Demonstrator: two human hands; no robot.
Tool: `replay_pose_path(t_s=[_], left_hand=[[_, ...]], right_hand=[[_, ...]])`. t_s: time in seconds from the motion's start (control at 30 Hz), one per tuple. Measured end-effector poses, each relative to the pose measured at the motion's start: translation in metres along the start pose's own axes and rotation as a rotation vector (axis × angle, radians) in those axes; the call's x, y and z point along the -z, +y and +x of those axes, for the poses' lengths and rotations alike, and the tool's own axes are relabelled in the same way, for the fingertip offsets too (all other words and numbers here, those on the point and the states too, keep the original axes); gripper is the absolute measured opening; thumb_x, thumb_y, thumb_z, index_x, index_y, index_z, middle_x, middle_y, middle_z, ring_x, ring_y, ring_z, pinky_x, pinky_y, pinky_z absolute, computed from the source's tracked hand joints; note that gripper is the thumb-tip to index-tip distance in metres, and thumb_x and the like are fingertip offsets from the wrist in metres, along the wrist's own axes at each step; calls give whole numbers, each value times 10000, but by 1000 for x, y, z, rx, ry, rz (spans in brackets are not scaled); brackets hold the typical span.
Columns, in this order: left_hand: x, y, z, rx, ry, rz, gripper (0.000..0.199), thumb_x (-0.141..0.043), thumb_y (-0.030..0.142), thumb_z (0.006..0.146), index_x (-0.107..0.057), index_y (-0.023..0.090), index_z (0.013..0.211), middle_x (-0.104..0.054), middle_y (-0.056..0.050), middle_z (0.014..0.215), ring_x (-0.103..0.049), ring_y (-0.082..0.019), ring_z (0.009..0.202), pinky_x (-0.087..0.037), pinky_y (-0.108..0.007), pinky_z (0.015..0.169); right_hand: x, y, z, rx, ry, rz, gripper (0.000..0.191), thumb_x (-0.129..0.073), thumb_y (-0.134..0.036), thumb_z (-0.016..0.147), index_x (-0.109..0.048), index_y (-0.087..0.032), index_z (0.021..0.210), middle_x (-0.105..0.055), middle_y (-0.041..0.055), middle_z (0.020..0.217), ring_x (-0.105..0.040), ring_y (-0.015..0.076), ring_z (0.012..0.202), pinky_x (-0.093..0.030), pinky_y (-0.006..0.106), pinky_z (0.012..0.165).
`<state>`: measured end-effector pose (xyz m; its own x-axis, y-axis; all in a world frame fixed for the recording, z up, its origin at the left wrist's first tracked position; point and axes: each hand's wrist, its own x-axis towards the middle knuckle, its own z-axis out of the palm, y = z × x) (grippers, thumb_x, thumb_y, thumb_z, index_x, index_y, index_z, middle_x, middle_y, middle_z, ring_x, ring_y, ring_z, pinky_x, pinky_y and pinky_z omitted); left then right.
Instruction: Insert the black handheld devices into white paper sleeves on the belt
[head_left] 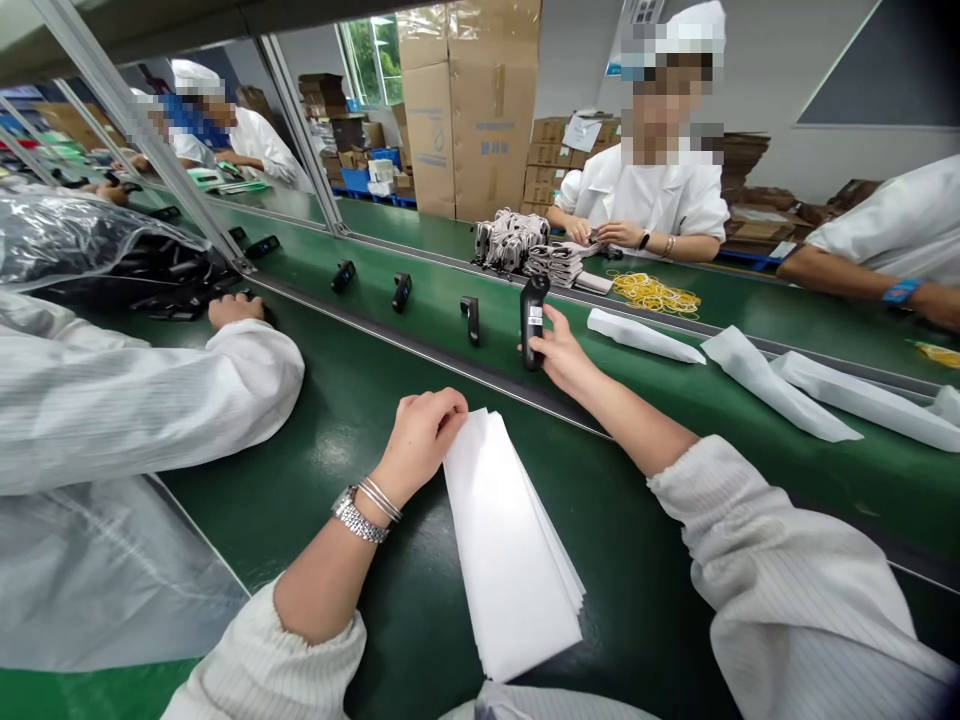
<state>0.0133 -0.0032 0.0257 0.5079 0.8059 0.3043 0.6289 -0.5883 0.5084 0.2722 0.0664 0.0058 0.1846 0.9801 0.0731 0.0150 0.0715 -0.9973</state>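
My left hand [424, 438] sits with curled fingers on the top end of a stack of white foam sleeves [510, 545], which lies on the green work surface. My right hand [564, 353] grips a black handheld device [533, 320], which stands upright on the green conveyor belt [420, 265]. Several smaller black devices [401, 291] stand in a row beyond it. Loose white sleeves [780, 385] lie to the right of my right hand. The device's lower end is partly hidden by my fingers.
A co-worker's white sleeve [127, 400] and hand [235, 311] reach in at the left, near a clear plastic bag [82, 240] of black items. Yellow rubber bands [655, 294] and bundled grey packets [511, 240] lie beyond. Co-workers sit across the belt, with cardboard cartons [469, 110] behind.
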Motion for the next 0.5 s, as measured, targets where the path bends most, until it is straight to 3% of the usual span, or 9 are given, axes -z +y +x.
replay_pose_path(t_s=[0.07, 0.17, 0.33, 0.4, 0.5], left_hand=[[1, 2, -1, -42, 36, 28, 105, -535, 228, 910, -595, 214, 825, -603, 13, 800, -569, -175, 810, -358, -381, 907], [3, 3, -1, -88, 97, 17, 87, -619, 249, 874, -613, 212, 796, -586, -6, 870, -565, -188, 871, -371, -378, 894], [6, 7, -2, -133, 152, -108, 74, -627, 236, 874, -616, 208, 806, -538, -20, 912, -557, -185, 913, -426, -353, 871], [7, 10, -3, -141, 169, -159, 74, -609, 236, 886, -616, 207, 818, -530, -30, 949, -554, -190, 949, -442, -356, 885], [9, 13, -4, -121, 257, -190, 78, -594, 237, 892, -616, 204, 826, -514, -39, 971, -543, -195, 961, -458, -361, 883]], right_hand=[[-18, -11, -17, 25, -112, 212, 945, -690, -245, 689, -140, -374, 1446, -626, -27, 1012, -684, 174, 794, -567, 406, 792], [-40, -22, -42, 23, -247, 322, 1082, -786, -266, 642, -88, -448, 1448, -624, -37, 1049, -694, 175, 789, -587, 409, 763], [-57, -18, -63, 55, -331, 346, 1158, -846, -303, 627, -58, -440, 1464, -608, -19, 1044, -695, 187, 813, -585, 404, 775], [-61, -15, -66, 72, -358, 321, 1046, -851, -314, 634, -191, -404, 1441, -604, -9, 1065, -685, 180, 871, -566, 379, 830], [-65, -11, -75, 58, -458, 239, 568, -747, -452, 771, -510, -299, 1264, -610, 30, 1155, -639, 172, 1000, -522, 323, 888]])
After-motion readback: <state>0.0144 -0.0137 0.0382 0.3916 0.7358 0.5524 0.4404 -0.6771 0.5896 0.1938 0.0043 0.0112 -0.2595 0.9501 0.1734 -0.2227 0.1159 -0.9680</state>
